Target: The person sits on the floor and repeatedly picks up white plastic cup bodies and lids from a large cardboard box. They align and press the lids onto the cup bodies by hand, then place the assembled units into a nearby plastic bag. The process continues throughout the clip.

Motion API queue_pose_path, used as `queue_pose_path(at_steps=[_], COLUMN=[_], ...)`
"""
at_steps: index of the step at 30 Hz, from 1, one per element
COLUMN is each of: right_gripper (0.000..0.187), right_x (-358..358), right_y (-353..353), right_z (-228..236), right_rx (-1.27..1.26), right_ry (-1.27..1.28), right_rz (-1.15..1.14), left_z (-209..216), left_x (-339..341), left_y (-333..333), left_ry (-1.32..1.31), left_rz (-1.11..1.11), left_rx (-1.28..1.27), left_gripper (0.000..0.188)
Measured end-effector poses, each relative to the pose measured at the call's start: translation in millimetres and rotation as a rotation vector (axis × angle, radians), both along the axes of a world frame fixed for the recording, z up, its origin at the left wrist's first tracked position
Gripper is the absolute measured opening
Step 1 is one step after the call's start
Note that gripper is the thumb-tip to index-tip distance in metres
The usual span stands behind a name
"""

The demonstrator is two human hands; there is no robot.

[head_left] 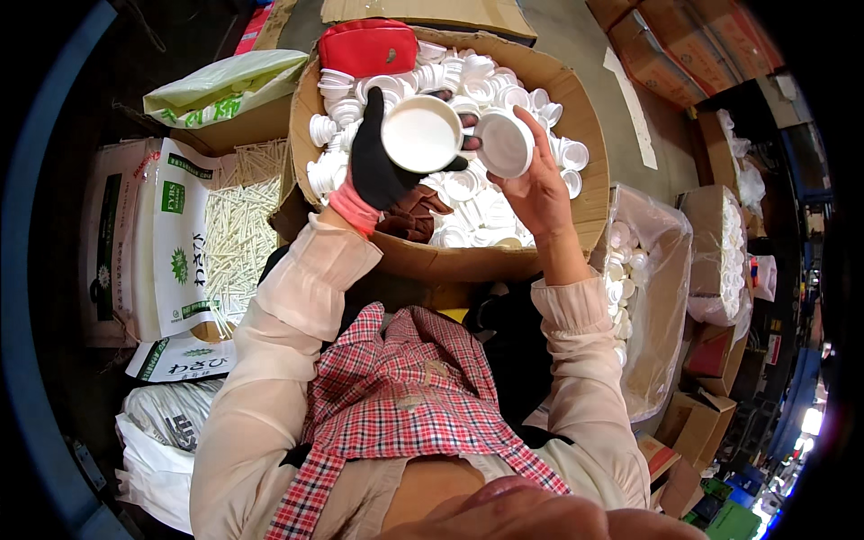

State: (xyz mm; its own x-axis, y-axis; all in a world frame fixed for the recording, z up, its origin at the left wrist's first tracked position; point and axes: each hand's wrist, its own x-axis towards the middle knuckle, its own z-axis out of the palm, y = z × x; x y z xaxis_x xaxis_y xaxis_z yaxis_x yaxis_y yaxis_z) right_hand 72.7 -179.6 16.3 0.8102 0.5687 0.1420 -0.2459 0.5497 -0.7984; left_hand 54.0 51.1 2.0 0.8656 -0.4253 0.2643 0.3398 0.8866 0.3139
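Observation:
In a black glove with a pink cuff, my left hand (pixel 376 171) grips a round white plastic cup (pixel 421 135), its wide face turned up toward me. Its fingertips show past the cup's right side. My bare right hand (pixel 542 193) holds a smaller white plastic cup (pixel 506 144) between thumb and fingers, close beside the first one. Both hands are above a large cardboard box (pixel 589 117) heaped with loose white cups (pixel 461 184). A brown cloth (pixel 416 214) lies in the box below my left hand, and a red zipped pouch (pixel 364 49) rests at its far left.
To the left, an open printed carton holds many thin white sticks (pixel 241 234); a white-green sack (pixel 225 85) lies beyond it. On the right stand a plastic-lined box (pixel 655 297) with white pieces and another bagged carton (pixel 715 243). Stacked cartons (pixel 693 49) fill the far right.

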Motion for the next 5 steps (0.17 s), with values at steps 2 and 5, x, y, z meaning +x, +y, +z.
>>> queue_pose_path(at_steps=[2,5], right_gripper=[0.063,0.077], right_x=[-1.2,-0.3], right_y=[4.4,7.1], right_z=[1.8,3.0], right_rx=[-0.074,-0.369], right_ry=[-0.119,-0.486], right_rz=[-0.043,-0.246], left_z=[1.1,1.7], left_x=[-6.4,-9.7], left_y=[-6.7,-8.1], left_ry=[0.037,0.181], left_rz=[0.034,0.107], left_rx=[0.073,0.085], left_gripper=[0.083,0.084])
